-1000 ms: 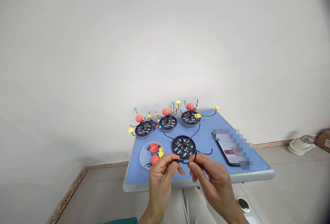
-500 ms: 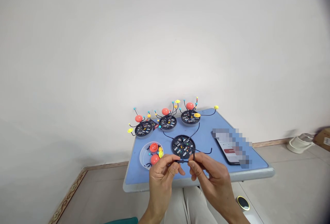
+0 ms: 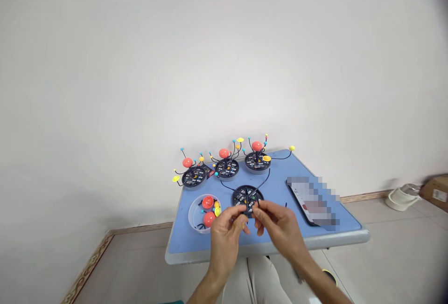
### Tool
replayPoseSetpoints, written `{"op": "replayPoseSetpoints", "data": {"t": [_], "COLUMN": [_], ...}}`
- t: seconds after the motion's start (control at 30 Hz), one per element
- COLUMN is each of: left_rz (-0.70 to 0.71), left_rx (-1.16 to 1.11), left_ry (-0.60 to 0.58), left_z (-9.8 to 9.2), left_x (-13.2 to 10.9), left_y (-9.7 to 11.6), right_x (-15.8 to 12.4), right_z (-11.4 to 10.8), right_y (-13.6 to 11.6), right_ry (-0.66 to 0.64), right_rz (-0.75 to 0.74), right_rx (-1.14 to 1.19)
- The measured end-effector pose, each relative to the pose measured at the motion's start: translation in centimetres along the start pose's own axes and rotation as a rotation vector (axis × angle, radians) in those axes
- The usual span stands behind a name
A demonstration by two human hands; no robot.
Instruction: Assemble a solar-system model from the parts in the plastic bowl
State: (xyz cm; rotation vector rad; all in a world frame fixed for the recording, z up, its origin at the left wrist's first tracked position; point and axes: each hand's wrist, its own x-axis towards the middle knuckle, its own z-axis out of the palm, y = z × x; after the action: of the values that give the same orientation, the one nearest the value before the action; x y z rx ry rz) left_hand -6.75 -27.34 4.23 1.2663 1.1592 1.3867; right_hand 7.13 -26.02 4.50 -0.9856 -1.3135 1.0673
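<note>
We pinch a thin black wire arm [image 3: 249, 211] between the fingertips of both hands. Our left hand [image 3: 227, 231] closes thumb and forefinger on its left end and our right hand [image 3: 280, 229] closes on its right end, the other fingers loosely curled. The piece sits above the near edge of the desk [image 3: 280, 187], about the middle, right in front of a round black base [image 3: 247, 195] from which thin wires spread toward the far side. Whether the arm touches the base we cannot tell. Just left of the base stands a clear bowl [image 3: 191, 214] holding red, yellow and blue balls. Along the far edge three finished models [image 3: 227, 166] stand in a row, each with a red ball at its centre. A phone [image 3: 311, 203] lies toward the right edge.
</note>
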Motion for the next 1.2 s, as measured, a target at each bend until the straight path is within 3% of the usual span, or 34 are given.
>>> {"op": "replayPoseSetpoints", "data": {"t": [0.1,0.17,0.33,0.57,0.73,0.97,1.2], "left_rz": [0.041,0.099,0.196,0.248,0.261,0.113,0.054], "left_rx": [0.068,0.164,0.485,0.591,0.676,0.902,0.914], "left_ry": [-0.041,-0.008,-0.032,-0.047,-0.016,-0.08,-0.082], "left_z": [-0.3,-0.5,-0.2,1.4,1.8,1.8,2.4], "left_x": [3.4,5.7,8.6,9.1,9.4,10.0,9.8], "left_y": [0.5,0.2,-2.9,-6.1,-6.6,-7.6,-7.1], "right_x": [4.4,7.4,12.0,13.1,13.3,13.2,13.6], "right_z": [-1.5,-2.1,-2.4,-2.4,-2.2,-1.9,-2.5], "right_y": [-0.2,0.2,2.4,4.2,5.2,6.3,4.7], "right_ry": [-0.093,-0.132,-0.185,-0.268,-0.28,-0.322,-0.371], "right_rz": [0.079,0.13,0.194,0.253,0.26,0.237,0.194], "right_rx": [-0.081,-0.189,-0.294,-0.408,-0.492,-0.694,-0.859]}}
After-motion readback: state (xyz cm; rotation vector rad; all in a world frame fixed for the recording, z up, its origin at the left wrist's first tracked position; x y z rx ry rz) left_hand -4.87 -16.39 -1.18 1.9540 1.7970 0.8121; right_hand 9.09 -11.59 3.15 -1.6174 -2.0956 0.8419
